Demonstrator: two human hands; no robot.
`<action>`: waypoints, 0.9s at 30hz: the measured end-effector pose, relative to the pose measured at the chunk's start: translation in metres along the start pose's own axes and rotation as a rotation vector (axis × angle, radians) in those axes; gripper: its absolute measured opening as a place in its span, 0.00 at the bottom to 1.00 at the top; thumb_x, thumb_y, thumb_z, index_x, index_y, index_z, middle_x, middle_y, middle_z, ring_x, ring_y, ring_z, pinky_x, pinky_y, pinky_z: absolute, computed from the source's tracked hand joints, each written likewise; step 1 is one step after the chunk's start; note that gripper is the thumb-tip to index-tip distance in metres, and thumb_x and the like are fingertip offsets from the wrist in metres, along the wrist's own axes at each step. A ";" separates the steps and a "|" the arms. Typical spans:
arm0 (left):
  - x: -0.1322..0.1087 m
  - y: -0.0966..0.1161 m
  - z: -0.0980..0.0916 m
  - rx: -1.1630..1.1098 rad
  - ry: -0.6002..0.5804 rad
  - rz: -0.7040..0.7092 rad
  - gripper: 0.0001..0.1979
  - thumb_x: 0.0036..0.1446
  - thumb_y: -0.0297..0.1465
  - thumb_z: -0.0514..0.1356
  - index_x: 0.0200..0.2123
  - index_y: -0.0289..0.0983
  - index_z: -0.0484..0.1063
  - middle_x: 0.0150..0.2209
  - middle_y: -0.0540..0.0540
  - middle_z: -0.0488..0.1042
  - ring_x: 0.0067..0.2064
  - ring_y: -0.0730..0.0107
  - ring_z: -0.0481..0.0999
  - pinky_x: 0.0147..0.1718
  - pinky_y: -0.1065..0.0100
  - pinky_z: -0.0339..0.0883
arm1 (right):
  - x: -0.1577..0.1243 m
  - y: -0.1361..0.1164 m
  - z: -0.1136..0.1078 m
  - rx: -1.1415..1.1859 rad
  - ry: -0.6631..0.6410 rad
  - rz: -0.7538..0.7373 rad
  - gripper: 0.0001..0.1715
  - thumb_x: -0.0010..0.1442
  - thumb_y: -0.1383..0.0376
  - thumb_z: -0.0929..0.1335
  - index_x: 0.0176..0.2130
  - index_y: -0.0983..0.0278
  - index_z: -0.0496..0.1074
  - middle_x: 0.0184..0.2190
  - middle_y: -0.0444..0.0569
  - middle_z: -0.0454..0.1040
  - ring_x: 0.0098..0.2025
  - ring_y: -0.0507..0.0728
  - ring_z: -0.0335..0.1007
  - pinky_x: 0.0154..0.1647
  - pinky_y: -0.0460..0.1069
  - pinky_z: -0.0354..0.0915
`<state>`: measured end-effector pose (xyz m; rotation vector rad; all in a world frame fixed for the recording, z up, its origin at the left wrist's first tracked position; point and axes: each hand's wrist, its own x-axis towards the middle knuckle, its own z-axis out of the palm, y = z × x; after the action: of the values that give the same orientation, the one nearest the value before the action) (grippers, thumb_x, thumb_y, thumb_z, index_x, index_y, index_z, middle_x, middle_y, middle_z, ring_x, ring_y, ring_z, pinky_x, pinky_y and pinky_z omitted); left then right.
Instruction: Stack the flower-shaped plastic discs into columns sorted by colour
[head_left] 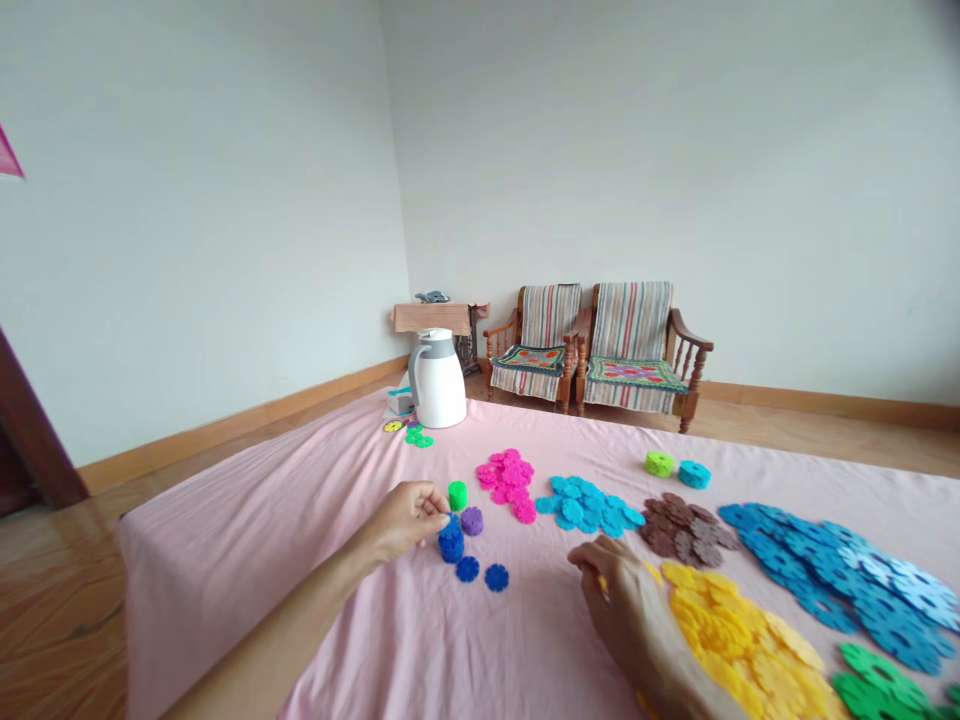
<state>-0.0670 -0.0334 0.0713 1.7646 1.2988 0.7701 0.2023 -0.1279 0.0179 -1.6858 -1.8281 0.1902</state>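
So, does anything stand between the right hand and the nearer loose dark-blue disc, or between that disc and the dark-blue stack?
Only pink cloth shows between the right hand and the nearer disc. Toward the stack, the other loose disc lies partly between, and the left hand is at the stack's top.

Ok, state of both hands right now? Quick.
Left hand: closed, pinching a dark blue disc at the top of the dark blue stack.
Right hand: fingers curled beside the yellow pile; can't tell if holding anything.
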 end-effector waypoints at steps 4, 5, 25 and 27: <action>0.001 0.002 0.003 0.038 -0.003 0.023 0.11 0.38 0.35 0.63 0.25 0.34 0.69 0.21 0.52 0.67 0.23 0.73 0.67 0.17 0.75 0.60 | 0.000 0.001 0.000 -0.003 -0.014 -0.001 0.19 0.55 0.72 0.58 0.35 0.63 0.76 0.32 0.49 0.74 0.37 0.56 0.69 0.37 0.48 0.60; 0.001 0.002 0.004 0.051 -0.002 0.027 0.11 0.38 0.35 0.63 0.25 0.34 0.69 0.21 0.51 0.67 0.22 0.73 0.66 0.17 0.75 0.60 | 0.000 0.001 0.000 -0.005 -0.017 0.000 0.19 0.55 0.72 0.58 0.35 0.62 0.76 0.32 0.49 0.74 0.37 0.56 0.69 0.37 0.48 0.60; -0.014 0.006 0.004 0.490 -0.107 0.286 0.15 0.44 0.29 0.61 0.40 0.37 0.74 0.33 0.50 0.73 0.27 0.73 0.66 0.26 0.75 0.58 | -0.002 -0.002 -0.002 0.002 -0.067 0.012 0.19 0.56 0.72 0.57 0.34 0.63 0.75 0.32 0.49 0.74 0.37 0.55 0.69 0.37 0.47 0.58; -0.013 0.006 0.004 0.489 -0.109 0.281 0.15 0.45 0.29 0.61 0.39 0.36 0.74 0.31 0.50 0.72 0.27 0.72 0.67 0.26 0.75 0.58 | -0.001 -0.002 -0.001 -0.003 -0.068 0.008 0.19 0.56 0.72 0.57 0.34 0.63 0.75 0.32 0.49 0.74 0.37 0.55 0.68 0.37 0.47 0.58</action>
<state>-0.0645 -0.0478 0.0742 2.3825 1.2513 0.5192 0.2010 -0.1302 0.0197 -1.7083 -1.8716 0.2508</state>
